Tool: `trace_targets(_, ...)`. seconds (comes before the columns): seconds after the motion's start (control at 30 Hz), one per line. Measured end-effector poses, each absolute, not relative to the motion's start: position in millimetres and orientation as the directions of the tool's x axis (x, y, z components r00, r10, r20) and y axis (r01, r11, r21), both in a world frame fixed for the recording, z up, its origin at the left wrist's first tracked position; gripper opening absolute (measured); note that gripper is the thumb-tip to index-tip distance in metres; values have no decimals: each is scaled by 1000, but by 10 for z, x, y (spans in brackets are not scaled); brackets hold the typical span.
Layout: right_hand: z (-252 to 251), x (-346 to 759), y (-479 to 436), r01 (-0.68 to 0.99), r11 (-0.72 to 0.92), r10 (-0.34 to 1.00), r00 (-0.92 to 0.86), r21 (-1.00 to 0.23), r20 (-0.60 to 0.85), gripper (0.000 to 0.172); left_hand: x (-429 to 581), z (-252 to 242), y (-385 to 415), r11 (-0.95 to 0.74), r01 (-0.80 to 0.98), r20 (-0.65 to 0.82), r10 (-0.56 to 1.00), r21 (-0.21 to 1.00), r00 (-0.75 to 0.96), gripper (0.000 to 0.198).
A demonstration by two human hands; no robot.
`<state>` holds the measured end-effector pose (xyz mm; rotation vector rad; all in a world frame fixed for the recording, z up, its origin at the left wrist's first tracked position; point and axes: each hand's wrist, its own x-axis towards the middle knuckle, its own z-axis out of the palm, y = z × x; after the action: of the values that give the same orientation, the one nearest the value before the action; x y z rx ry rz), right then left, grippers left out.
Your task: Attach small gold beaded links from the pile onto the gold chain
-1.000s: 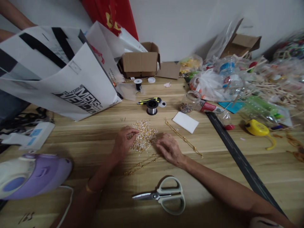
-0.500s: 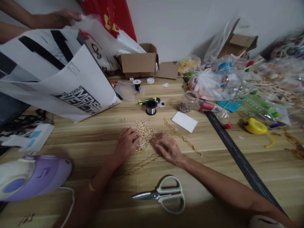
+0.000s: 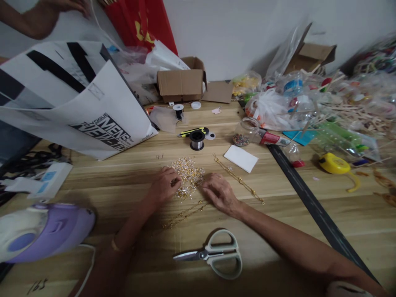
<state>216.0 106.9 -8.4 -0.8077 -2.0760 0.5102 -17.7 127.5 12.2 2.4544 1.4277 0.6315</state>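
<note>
From where I stand, the small heap of gold and clear beads [image 3: 188, 175] sits on the wooden table [image 3: 278, 231] between the person's two hands; call it the middle of a clock, with the wall at twelve. The left hand [image 3: 163, 185] comes in at eight o'clock, fingers curled, thumb and forefinger right at the heap's edge; whether they pinch a bead, I can't tell. At four o'clock the right hand [image 3: 221, 194] rests with its fingers loosely bent, their tips just beside the beads, and I can't make out anything under them. One gold chain [image 3: 239, 180] slants along at three o'clock, and another chain [image 3: 185, 214] lies at six, its upper end close to the right thumb. Scissors [image 3: 204, 254] rest between five and six, blades pointing leftward. A spool of wire [image 3: 197, 142] stands at one, a jar of beads [image 3: 246, 134] at two, and a white bag [image 3: 93, 115] at ten, with another person's arm [image 3: 37, 20] reaching above it.
</note>
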Motion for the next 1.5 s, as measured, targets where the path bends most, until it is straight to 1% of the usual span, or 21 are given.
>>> trace_targets(0.1,-87,2160,1069,365,713,698,-449,-599,557,8,-109,111,1239,-477,782,282,876,400,391,11)
trace_targets(0.2,-84,2159,1067,376,704,707,-456,-603,540,9,-40,92,1201,-510,783,291,857,357,425,24)
trace_targets(0.27,-80,2158,1066,382,700,711,-458,-604,534,10,-16,73,1187,-534,779,283,842,328,458,27)
trace_targets(0.33,-80,2158,1065,390,700,711,-458,-598,534,11,-13,50,1184,-550,772,286,832,319,475,24)
trace_targets(0.53,-85,2161,1065,389,702,710,-451,-597,541,12,-27,42,1201,-578,740,338,811,343,477,12)
trace_targets(0.67,-72,2161,1065,389,704,708,-456,-595,540,10,-7,78,1205,-589,729,365,802,349,473,11)
trace_targets(0.87,-69,2161,1067,389,704,708,-451,-594,544,9,-27,79,1221,-575,735,343,814,359,469,12)
trace_targets(1.07,-76,2160,1071,387,697,714,-451,-604,535,10,-63,47,1258,-558,722,341,827,409,446,12)
trace_targets(1.17,-85,2161,1071,390,689,721,-449,-611,527,9,-64,28,1274,-541,709,341,840,452,423,12)
trace_targets(1.33,-94,2163,1076,374,692,718,-450,-618,532,9,-59,34,1296,-460,679,329,887,572,323,12)
trace_targets(1.5,-71,2164,1071,364,695,714,-452,-621,535,10,-91,44,1320,-315,630,249,949,710,194,14)
